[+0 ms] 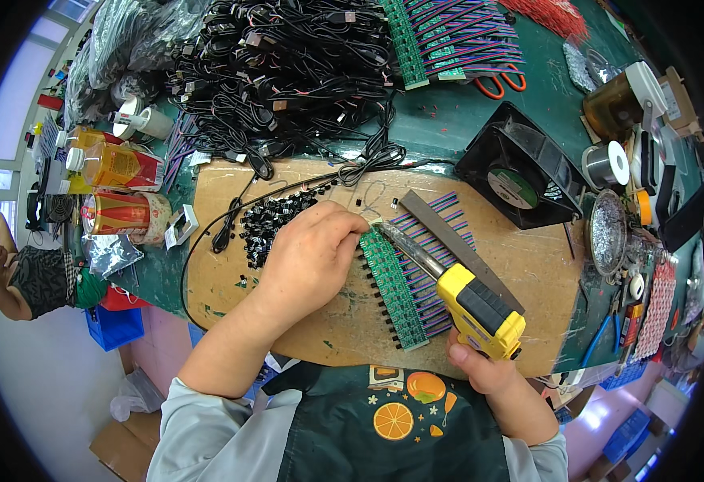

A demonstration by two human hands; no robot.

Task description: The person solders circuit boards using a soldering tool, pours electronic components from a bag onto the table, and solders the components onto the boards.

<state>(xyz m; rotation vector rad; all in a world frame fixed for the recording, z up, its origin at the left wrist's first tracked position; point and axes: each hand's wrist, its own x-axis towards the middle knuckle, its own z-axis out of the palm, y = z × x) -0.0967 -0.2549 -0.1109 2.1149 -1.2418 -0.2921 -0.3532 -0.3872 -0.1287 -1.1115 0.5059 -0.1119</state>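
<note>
My right hand (482, 368) grips a yellow and black soldering gun (478, 309). Its metal tip reaches the far end of a green circuit board panel (399, 299), close to my left fingertips. My left hand (308, 251) is closed in a pinch at that same end; what the fingers hold is too small to make out. Striped thin wires (428, 277) run out from the panel's right side, and small black parts line its left edge. A dark flat bar (458, 251) lies across the wires. Beyond my left hand sits a heap of small black components (276, 221).
A brown work board (529, 321) covers the near table. Behind it lie a big tangle of black cables (280, 72) and more wired green panels (404, 44). A black fan (519, 169), solder spool (607, 165) and metal dish (607, 233) stand right. Bottles (119, 165) stand left; another person (26, 273) is beyond.
</note>
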